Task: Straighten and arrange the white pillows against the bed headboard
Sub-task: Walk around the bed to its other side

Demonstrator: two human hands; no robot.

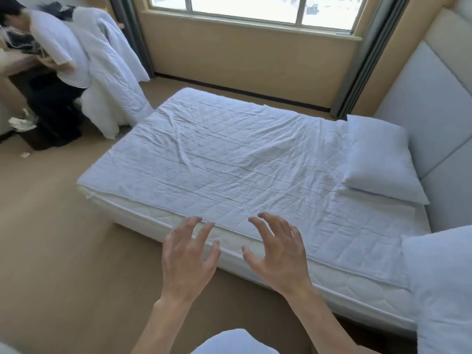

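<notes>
Between grasps, by the look of it: left hand (187, 261) and right hand (279, 254) raised over the near edge of the bed (217, 159), fingers spread wide, each grip apart and empty, touching nothing.

Two white pillows counted. Far pillow (380, 159) lying flat at the head end, on the window side, its long edge close along the headboard (434, 103); whether touching the padding, hard to tell. Near pillow (444, 282) at the lower right, large in the frame and cut off by the picture's edge, seemingly overhanging the near corner of the mattress and not yet squared against the headboard.

Step in hand, as a judgement: turning toward the near pillow. Next move likely calls for a swing to the right, a hold on both short ends, a lift or shake to plump, then setting down beside the far one with edges level and backs to the headboard. Far pillow perhaps wanting a small nudge to match.

Other counts: one bed, covered with a creased quilted sheet; one headboard of pale panels; one window (250, 8) beyond; one other person (56, 54) bending at the far left beside a draped white duvet (112, 80), well apart from the pillows.
</notes>
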